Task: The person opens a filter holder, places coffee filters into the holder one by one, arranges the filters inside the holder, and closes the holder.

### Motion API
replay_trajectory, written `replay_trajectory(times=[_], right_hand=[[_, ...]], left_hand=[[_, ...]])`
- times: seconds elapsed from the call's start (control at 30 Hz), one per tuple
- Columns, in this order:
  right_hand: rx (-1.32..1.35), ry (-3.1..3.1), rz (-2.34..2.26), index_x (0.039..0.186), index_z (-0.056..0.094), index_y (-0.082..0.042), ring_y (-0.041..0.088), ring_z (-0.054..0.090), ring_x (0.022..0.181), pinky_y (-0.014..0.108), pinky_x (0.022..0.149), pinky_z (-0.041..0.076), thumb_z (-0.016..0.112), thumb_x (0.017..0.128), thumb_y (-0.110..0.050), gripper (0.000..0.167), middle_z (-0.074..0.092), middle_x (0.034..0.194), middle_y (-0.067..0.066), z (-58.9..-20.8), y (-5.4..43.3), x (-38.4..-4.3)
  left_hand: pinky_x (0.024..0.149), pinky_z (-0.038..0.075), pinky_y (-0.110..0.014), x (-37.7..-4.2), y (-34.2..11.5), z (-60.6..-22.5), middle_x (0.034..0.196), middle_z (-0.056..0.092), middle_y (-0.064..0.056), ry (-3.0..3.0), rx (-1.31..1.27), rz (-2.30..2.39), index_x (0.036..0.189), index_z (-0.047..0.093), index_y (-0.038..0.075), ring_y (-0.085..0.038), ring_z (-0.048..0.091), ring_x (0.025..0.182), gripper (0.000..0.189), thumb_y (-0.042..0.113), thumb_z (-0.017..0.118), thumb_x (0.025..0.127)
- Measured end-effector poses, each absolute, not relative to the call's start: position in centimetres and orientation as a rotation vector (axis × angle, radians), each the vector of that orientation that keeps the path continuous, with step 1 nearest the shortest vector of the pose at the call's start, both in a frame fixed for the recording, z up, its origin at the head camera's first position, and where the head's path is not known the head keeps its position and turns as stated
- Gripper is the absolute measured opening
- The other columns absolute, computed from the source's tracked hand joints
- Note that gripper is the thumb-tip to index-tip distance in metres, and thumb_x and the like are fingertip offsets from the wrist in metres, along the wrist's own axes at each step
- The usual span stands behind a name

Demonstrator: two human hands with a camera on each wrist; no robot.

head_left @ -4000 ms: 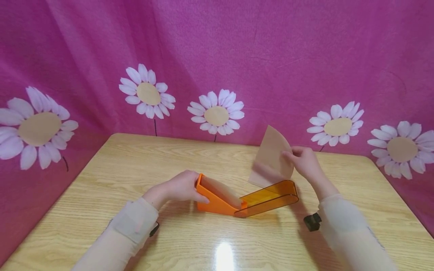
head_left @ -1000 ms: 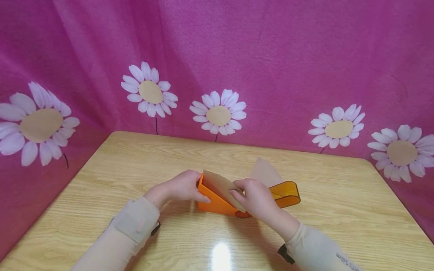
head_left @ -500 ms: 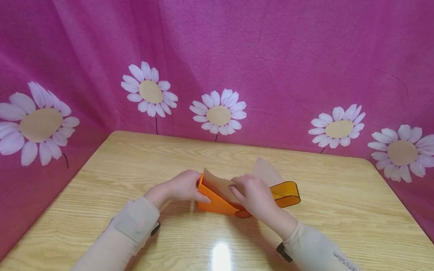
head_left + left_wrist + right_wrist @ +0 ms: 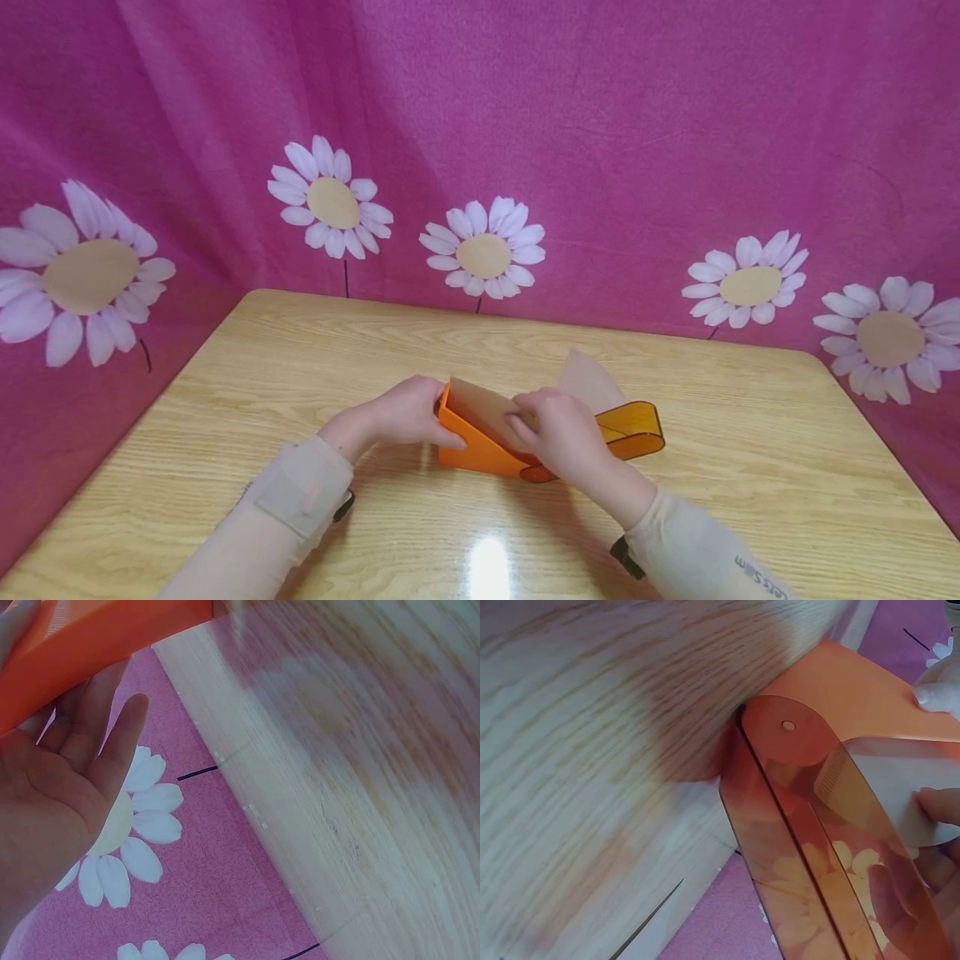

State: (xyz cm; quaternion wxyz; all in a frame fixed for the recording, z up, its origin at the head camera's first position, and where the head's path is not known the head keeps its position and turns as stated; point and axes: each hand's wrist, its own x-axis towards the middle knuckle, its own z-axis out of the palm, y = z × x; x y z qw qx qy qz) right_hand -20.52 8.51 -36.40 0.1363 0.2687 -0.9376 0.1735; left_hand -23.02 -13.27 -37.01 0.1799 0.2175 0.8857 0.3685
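An orange case (image 4: 476, 447) sits on the table with its see-through amber lid (image 4: 637, 429) swung out to the right. My left hand (image 4: 405, 414) grips the case's tall left end, thumb on the near side. Inside the case stands a brown paper coffee filter (image 4: 483, 407), its upper edge above the rim. My right hand (image 4: 562, 433) pinches this filter (image 4: 885, 776) near its right end, thumb in front. Whether it pinches one sheet or several cannot be told. Another brown coffee filter (image 4: 588, 379) lies behind the lid, partly hidden by the lid and right hand.
The wooden table (image 4: 300, 358) meets a pink cloth (image 4: 600, 167) with printed daisies at the back and sides. A bright light reflection (image 4: 489, 571) shows near the front edge.
Four seconds ago my right hand held a loose filter behind the lid; that filter now lies there. The right hand has come to the case, where the pinched filter bowed up, then settled slightly.
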Motion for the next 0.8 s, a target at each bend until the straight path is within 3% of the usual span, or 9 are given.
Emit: replay_trajectory(times=[0.2,0.5,0.67,0.8], right_hand=[[0.812,-2.760,0.444,0.055,0.039,-0.016,0.007,0.030,0.050,0.021,0.048,0.022,0.068,0.083,-0.019,0.040,0.023,0.053,-0.008,-36.63,8.43,-20.50],[0.767,-2.895,0.321,0.056,0.046,-0.016,0.010,0.038,0.049,0.023,0.044,0.029,0.069,0.083,-0.025,0.037,0.037,0.052,-0.006,-37.07,7.99,-20.32],[0.755,-2.897,0.311,0.057,0.046,-0.017,0.009,0.038,0.049,0.023,0.045,0.027,0.068,0.083,-0.027,0.035,0.034,0.051,-0.007,-36.89,8.10,-20.45],[0.764,-2.840,0.312,0.062,0.056,-0.016,0.007,0.042,0.051,0.023,0.046,0.029,0.069,0.081,-0.022,0.024,0.044,0.053,-0.008,-36.29,8.61,-20.71]], left_hand=[[0.072,0.046,-0.026,-22.97,-13.28,-36.99,0.080,0.064,0.006,2.510,0.605,1.034,0.094,0.064,0.012,-0.010,0.054,0.072,0.030,0.022,0.080,0.072],[0.072,0.047,-0.026,-23.00,-13.34,-36.99,0.078,0.065,0.006,2.512,0.616,1.034,0.090,0.064,0.013,-0.009,0.055,0.071,0.026,0.022,0.080,0.071],[0.071,0.046,-0.026,-23.06,-13.35,-37.02,0.078,0.064,0.006,2.511,0.609,1.035,0.089,0.064,0.013,-0.009,0.054,0.070,0.027,0.023,0.080,0.071],[0.071,0.046,-0.026,-23.08,-13.31,-37.04,0.078,0.065,0.006,2.511,0.607,1.035,0.089,0.064,0.013,-0.009,0.054,0.070,0.026,0.022,0.081,0.071]])
